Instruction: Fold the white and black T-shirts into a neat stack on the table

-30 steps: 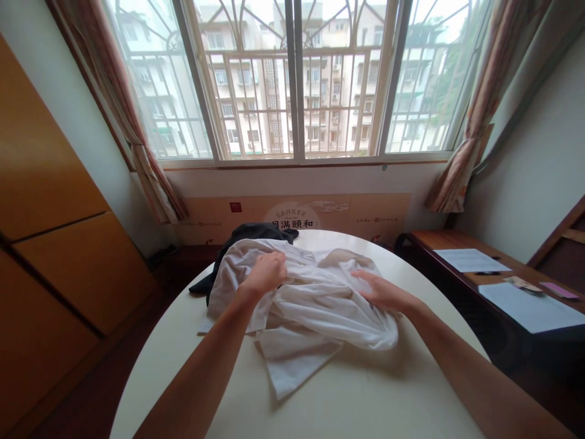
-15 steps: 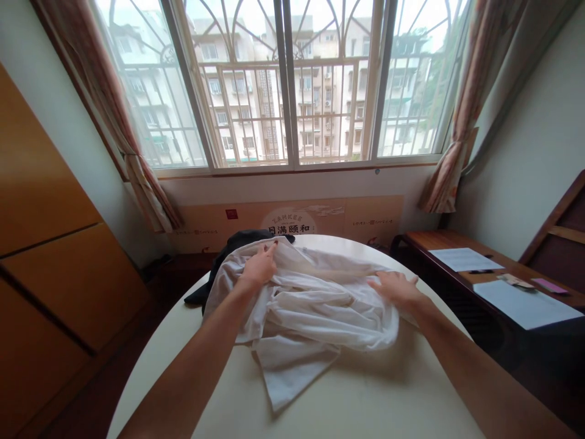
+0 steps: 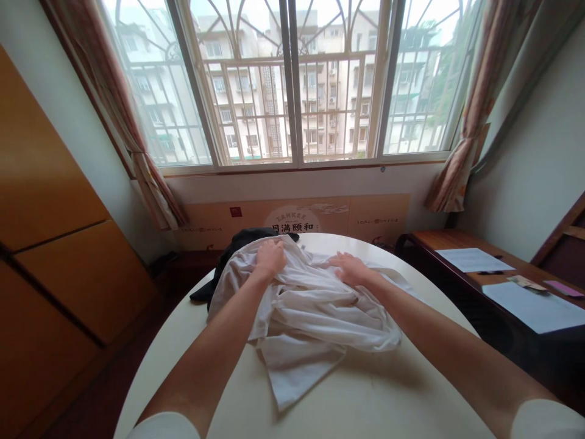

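Reaching forward from white sleeves (image 3: 164, 425) at the bottom edge, two bare forearms stretch over a round, pale bench (image 3: 347, 402). Closest on its top lies a pointed flap of the white cloth (image 3: 320, 311), flat and angled toward the wearer. Behind that flap the same cloth is bunched in loose, soft folds around the middle of the bench, with a rounded bulge at its right.

Farther along, the left hand (image 3: 272, 257) rests palm down on the upper left part of the cloth, fingers curled; whether they pinch any fabric I cannot tell. The right hand (image 3: 350, 268) lies on the cloth's far right portion, well apart from the left, its fingers loosely spread and open. Black fabric (image 3: 223, 261) shows just beyond the cloth on the left, partly covered by it.

Off to the right, a wooden side table (image 3: 441, 241) carries white papers (image 3: 475, 260) and a pink slip (image 3: 564, 288). Past the bench, a printed tan panel (image 3: 379, 213) stands along the wall, beneath a window (image 3: 295, 91) flanked by tied curtains (image 3: 141, 164). Outside are a metal grille (image 3: 331, 58) and pale apartment buildings (image 3: 256, 79).
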Available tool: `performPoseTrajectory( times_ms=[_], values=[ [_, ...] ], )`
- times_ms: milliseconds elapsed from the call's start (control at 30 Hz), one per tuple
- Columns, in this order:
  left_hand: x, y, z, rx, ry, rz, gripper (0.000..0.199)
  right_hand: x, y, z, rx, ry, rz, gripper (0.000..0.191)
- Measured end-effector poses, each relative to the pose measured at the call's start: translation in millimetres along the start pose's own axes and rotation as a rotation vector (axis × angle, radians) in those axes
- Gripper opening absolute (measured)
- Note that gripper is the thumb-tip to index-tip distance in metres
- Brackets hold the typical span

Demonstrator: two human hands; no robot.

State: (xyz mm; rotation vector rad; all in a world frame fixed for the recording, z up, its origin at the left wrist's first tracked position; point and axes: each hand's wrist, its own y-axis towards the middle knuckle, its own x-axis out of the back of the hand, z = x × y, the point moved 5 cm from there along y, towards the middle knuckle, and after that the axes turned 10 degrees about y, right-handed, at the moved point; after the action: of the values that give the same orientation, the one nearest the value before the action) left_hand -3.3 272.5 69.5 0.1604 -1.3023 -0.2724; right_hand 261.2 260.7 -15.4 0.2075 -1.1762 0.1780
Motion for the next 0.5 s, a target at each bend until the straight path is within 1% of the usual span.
performPoseTrajectory(
  times_ms=[100, 167, 233, 267, 400, 500],
  values=[
    [-7.8, -4.5, -3.6, -0.015, 0.034, -0.054, 0.048, 2.8, 12.4, -14.5, -0.086, -0.015, -0.039, 0.051],
    [-14.8, -5.0, -6.6, -0.043, 0.021, -0.058, 0.058, 6.2, 17.7, -20.2, -0.122, -0.017, -0.082, 0.045],
    [-20.4, -3.8, -9.3, -0.075, -0.004, -0.041, 0.064, 9.6, 23.1, -22.5, -0.144, -0.012, -0.127, 0.036],
    [-22.3, -2.7, -10.1, -0.082, -0.015, -0.028, 0.066, 11.6, 26.3, -23.6, -0.160, -0.005, -0.149, 0.035],
    [-24.3, 2.9, -9.4, -0.070, -0.057, 0.033, 0.069, 22.1, 40.9, -33.8, -0.261, 0.064, -0.228, 0.042],
    [-21.6, 6.6, -7.8, -0.057, -0.078, 0.030, 0.071, 33.1, 48.5, -41.8, -0.302, 0.123, -0.256, 0.042]
  ],
)
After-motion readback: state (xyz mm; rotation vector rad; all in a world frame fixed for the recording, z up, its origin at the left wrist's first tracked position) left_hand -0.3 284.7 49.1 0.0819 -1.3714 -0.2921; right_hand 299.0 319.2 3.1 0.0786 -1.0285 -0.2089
